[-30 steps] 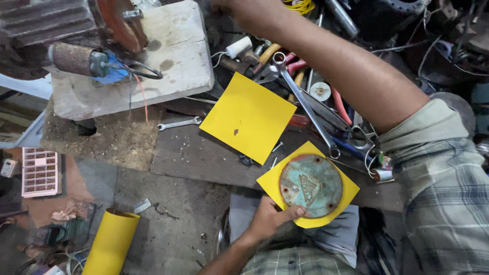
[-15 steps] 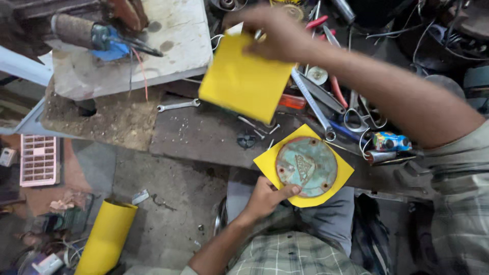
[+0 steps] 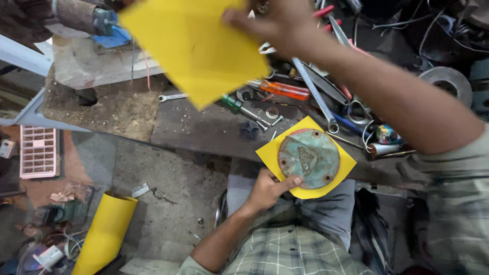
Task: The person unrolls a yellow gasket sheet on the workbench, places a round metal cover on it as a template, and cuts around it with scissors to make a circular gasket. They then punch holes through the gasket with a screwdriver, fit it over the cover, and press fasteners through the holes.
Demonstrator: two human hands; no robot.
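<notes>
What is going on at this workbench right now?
A person sits at a cluttered workbench. Their right hand holds a loose yellow sheet up above the bench. Their left hand steadies a round, worn metal plate lying on a second yellow sheet at the bench edge. Screwdrivers, a long wrench and other tools lie beside it. A yellow roll stands on the floor.

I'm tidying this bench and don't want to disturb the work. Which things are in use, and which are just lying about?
In use:
- yellow sheet lifted by the right hand
- round metal plate on a yellow square, steadied by the left hand

Lying about:
- orange screwdriver
- green screwdriver
- small spanner
- yellow roll on the floor
</notes>
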